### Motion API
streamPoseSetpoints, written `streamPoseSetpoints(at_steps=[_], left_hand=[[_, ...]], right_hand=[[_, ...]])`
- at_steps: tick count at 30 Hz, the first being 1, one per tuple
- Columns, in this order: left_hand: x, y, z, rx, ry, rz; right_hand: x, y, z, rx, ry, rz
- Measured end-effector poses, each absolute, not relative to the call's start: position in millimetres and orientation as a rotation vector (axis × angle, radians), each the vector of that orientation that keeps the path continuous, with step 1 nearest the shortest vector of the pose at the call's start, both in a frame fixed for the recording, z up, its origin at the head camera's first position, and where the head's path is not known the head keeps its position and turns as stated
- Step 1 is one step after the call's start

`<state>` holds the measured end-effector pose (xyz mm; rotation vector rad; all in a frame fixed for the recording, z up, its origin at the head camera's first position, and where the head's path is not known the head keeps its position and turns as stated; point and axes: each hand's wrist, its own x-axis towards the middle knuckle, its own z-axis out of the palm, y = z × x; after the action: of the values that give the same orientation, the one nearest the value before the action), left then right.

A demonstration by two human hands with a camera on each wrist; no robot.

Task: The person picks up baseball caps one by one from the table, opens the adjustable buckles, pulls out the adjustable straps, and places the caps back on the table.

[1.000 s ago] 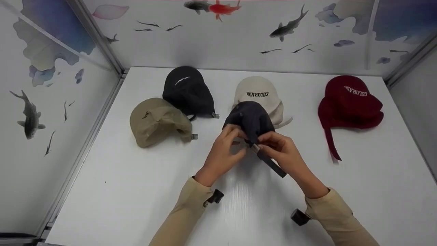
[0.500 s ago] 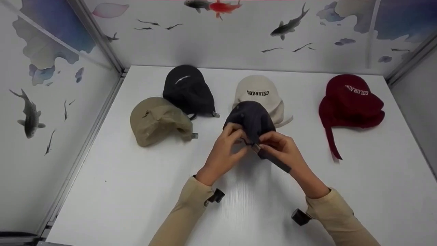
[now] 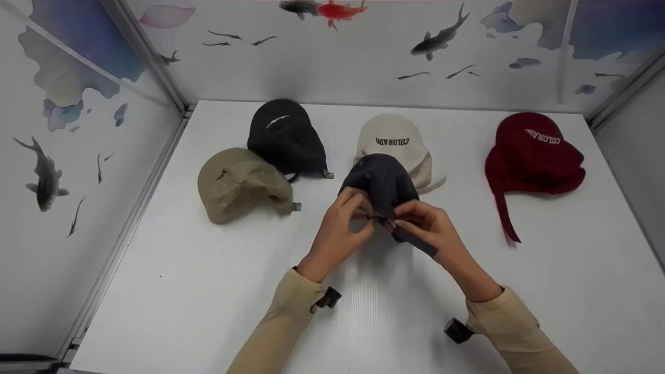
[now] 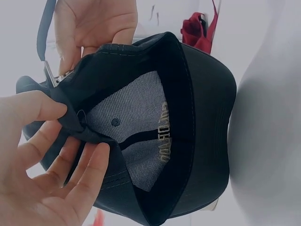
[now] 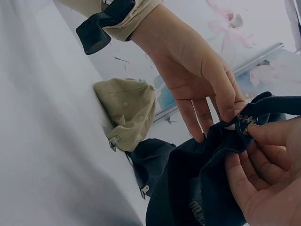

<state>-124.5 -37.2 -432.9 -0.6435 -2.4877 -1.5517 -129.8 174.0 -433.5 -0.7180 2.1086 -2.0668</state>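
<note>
A dark navy cap (image 3: 382, 179) is held at its back strap between both hands. My left hand (image 3: 337, 228) pinches the strap on the left side; in the left wrist view its thumb lies over the strap and its fingers are behind. With finger and thumb my right hand (image 3: 439, 236) holds the cap's back edge at the metal buckle (image 5: 247, 123). The strap's loose tail (image 3: 418, 243) runs past the right palm. Mesh lining and raised lettering (image 4: 164, 134) show inside the cap, its brim (image 4: 211, 127) pointing away from the hands.
Behind the navy cap sits a cream cap (image 3: 392, 136) lettered COLORADO. A khaki cap (image 3: 228, 176) and a black cap (image 3: 286, 137) stand to the left, a maroon cap (image 3: 535, 156) with a hanging strap to the right. Panels surround the white table (image 3: 208, 301).
The strap's loose tail has swung up and rightward toward the right wrist. The left fingers shift slightly at the strap; the cap stays about where it was.
</note>
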Motion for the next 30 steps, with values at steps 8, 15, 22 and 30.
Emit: streamPoseSetpoints(at_steps=[8,15,22,30], left_hand=[[-127.5,-41.2,-436.1,-0.606,-2.458,-1.579],[-128.3,-45.4,-439.0,-0.595,-2.445,-1.573],[-127.9,-49.1,-439.5,-0.59,-2.449,-1.561],[-128.4,-53.7,-442.3,-0.549,-2.476,-1.553]], right_hand=[[-128.1,174.3,-433.6,-0.638,2.112,-2.057],[-127.2,173.2,-432.8,-0.562,2.207,-2.036],[-126.8,174.1,-433.3,-0.567,2.192,-2.056],[-127.5,177.7,-435.1,-0.619,2.162,-2.082]])
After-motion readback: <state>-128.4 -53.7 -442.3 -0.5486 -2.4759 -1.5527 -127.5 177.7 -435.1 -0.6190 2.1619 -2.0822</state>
